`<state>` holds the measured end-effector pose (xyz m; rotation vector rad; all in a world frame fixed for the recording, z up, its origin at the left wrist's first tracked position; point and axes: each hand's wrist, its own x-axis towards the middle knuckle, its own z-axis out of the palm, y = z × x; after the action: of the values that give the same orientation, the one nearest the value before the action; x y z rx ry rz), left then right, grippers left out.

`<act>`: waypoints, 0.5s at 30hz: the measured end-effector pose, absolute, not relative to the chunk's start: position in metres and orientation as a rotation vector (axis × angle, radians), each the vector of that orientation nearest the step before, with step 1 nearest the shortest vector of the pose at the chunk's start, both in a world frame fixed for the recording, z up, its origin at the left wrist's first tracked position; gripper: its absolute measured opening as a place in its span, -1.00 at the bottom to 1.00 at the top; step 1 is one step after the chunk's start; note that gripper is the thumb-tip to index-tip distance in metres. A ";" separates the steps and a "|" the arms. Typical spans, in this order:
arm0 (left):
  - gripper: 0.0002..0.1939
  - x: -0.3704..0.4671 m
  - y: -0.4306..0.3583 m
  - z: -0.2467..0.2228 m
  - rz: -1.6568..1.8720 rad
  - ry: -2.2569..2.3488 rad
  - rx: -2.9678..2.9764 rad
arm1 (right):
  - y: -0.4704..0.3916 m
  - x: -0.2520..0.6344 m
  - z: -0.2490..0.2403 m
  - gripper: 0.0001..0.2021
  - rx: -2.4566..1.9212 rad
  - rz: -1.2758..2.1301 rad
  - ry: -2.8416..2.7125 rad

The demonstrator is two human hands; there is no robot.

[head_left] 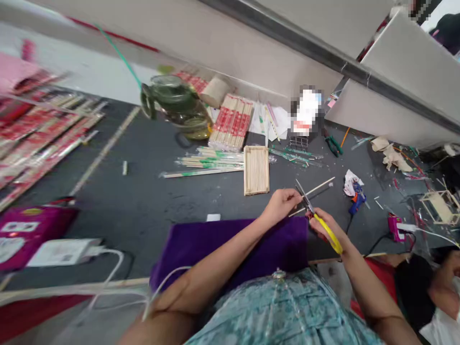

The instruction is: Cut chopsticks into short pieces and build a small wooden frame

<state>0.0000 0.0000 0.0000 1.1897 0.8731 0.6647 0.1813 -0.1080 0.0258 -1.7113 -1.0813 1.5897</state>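
Note:
My right hand (328,225) is wrapped round a pair of scissors with yellow handles (328,234). Their metal blades point away toward my left fingertips. My left hand (282,205) is closed in a pinch on a thin wooden stick (321,185), which runs out to the right past the blades. Another short piece of stick shows below the blades, between my hands. Just beyond my left hand lies a small rectangular tray made of wooden sticks (257,171). A folded purple cloth (212,247) lies under my forearms at the table edge.
Wrapped chopsticks (212,160) and a red-and-white chopstick bundle (233,120) lie behind the tray, beside a glass jug (183,108). To the right are a blue glue gun (357,201), green-handled pliers (334,144) and a stick frame (440,207). A purple power box (34,235) sits left; another person's arm is at right.

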 end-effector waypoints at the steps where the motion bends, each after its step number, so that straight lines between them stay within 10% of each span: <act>1: -0.65 0.000 -0.001 0.001 0.649 0.863 1.146 | -0.108 0.181 0.027 -0.47 -1.707 1.586 -1.080; 15: -0.63 -0.001 0.009 -0.004 0.569 0.861 0.934 | -0.101 0.176 0.026 -0.58 -1.713 1.604 -1.125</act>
<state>-0.0012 0.0087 -0.0042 0.9341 0.8615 0.5695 0.1763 -0.1010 0.0256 -1.7126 -1.1254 1.6041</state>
